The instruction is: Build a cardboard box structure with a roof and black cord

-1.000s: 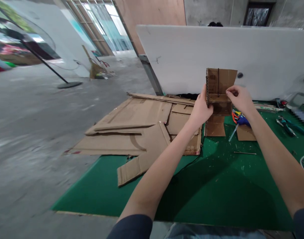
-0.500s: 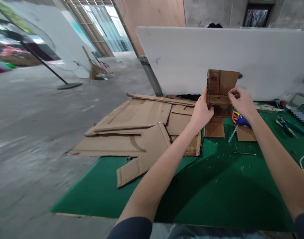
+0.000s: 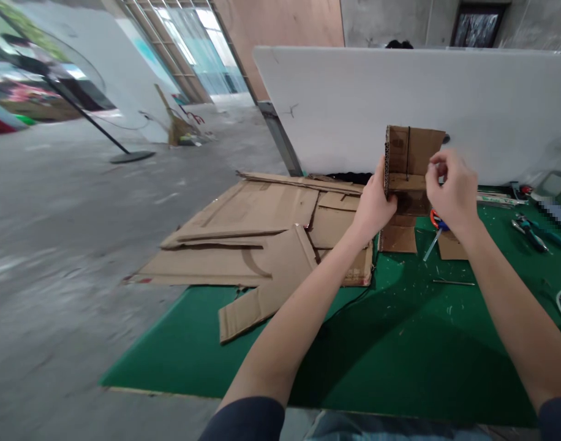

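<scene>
A small brown cardboard assembly (image 3: 409, 156) with upright walls and a cross shelf is held up above the green table mat (image 3: 400, 343). My left hand (image 3: 375, 205) grips its left edge, thumb on the front. My right hand (image 3: 450, 190) is curled at its right side, fingers pinched near the right wall; what they pinch is too small to see. Below the assembly lie two small cardboard pieces (image 3: 399, 237).
Flat cardboard sheets (image 3: 257, 236) are piled at the table's left end. Scissors (image 3: 435, 223), pliers (image 3: 531, 236) and thin sticks (image 3: 452, 282) lie on the mat to the right. A white board (image 3: 354, 104) stands behind the table. Grey floor lies to the left.
My right hand has lifted from the shelf's right corner to the right wall, fingers curling in. The assembly and my left hand have hardly moved.
</scene>
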`<action>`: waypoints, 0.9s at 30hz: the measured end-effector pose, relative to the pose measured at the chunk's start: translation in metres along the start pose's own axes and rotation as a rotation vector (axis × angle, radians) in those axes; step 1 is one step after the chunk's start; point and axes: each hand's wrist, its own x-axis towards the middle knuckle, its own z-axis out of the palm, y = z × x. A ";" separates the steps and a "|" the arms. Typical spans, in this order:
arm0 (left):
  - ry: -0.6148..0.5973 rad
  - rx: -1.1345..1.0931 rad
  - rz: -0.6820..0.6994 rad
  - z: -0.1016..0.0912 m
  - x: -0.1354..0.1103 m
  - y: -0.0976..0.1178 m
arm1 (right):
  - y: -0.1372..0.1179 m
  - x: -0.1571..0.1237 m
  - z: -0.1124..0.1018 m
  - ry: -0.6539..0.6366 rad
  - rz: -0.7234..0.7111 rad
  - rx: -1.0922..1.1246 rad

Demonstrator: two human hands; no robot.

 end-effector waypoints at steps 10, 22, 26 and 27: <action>0.000 -0.060 0.017 0.001 0.000 -0.001 | -0.039 0.038 0.015 -0.582 0.031 -0.198; -0.015 -0.075 -0.019 0.001 -0.001 0.001 | -0.032 0.052 0.019 -0.646 -0.014 -0.179; -0.015 -0.070 -0.008 0.002 0.000 -0.001 | -0.034 0.051 0.024 -0.659 -0.035 -0.157; -0.014 -0.075 -0.007 0.002 0.000 -0.001 | -0.033 0.051 0.025 -0.657 -0.041 -0.153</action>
